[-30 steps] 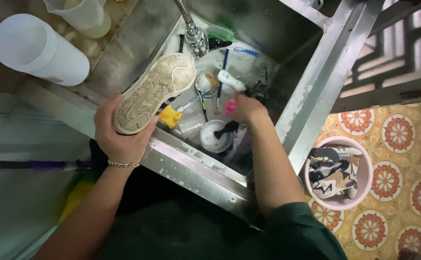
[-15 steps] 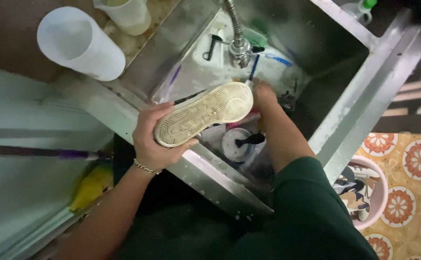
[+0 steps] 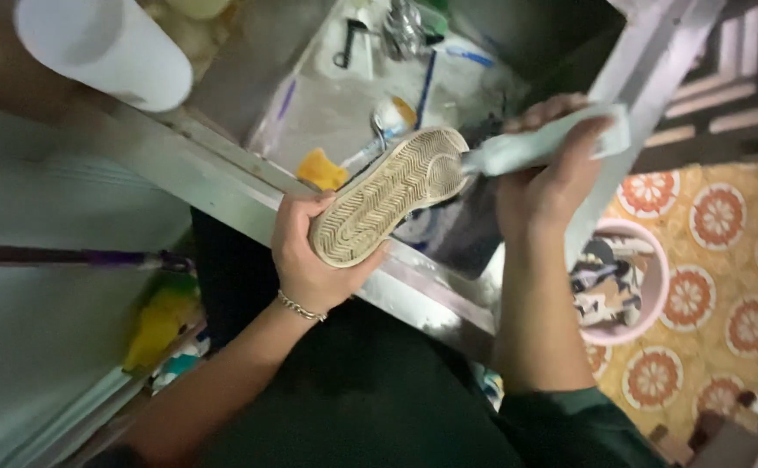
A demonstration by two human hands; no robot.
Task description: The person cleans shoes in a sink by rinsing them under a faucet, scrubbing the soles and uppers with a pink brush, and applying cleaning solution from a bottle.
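My left hand [image 3: 309, 260] grips a shoe [image 3: 387, 195] by its heel, holding it sole up over the front rim of a steel sink [image 3: 249, 195]. The pale sole has a zigzag tread. My right hand [image 3: 545, 186] is shut on a pale squeeze tube [image 3: 539, 143], whose nozzle end touches the toe of the sole. A thin bracelet sits on my left wrist.
In the sink lie a yellow sponge [image 3: 322, 171], toothbrushes [image 3: 426, 82] and a small round container [image 3: 392, 113], below the tap [image 3: 400, 30]. A white plastic cup [image 3: 106, 48] lies on the counter. A pink bucket [image 3: 621, 282] with patterned shoes stands on the tiled floor at right.
My right hand came up out of the sink holding the tube and brought it to the toe of the sole. The view shifted; the shoe stays in my left hand.
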